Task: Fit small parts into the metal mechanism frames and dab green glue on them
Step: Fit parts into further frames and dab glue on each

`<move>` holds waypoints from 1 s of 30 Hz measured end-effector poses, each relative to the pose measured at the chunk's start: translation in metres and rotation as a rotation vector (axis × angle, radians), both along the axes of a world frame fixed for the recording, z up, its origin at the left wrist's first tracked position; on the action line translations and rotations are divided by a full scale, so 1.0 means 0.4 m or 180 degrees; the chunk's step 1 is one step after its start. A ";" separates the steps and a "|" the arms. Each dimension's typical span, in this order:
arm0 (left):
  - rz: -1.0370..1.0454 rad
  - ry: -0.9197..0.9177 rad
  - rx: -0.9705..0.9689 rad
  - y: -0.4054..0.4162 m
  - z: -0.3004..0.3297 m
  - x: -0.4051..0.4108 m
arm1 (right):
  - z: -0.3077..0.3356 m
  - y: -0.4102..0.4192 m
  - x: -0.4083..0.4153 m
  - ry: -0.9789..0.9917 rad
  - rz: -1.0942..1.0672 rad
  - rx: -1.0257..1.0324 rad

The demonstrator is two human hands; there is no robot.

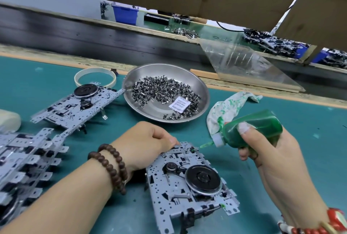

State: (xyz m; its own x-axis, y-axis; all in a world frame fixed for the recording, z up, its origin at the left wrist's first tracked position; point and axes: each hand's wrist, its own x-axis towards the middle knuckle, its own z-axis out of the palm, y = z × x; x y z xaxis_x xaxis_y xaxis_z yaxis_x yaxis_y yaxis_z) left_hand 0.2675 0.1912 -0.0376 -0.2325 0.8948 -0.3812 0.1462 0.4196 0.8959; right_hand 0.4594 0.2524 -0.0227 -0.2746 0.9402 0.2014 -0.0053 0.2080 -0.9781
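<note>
On frame [189, 183], left hand [148, 143], glue bottle [249, 130]

Factory assembly bench [56, 76], stacked frames [28, 158]

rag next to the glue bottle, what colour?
White crumpled cloth rag with green glue stains; head view.
</note>
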 end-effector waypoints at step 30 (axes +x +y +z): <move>0.0016 -0.0007 0.0012 0.000 -0.001 0.000 | -0.007 0.001 0.007 0.0134 0.0114 0.0095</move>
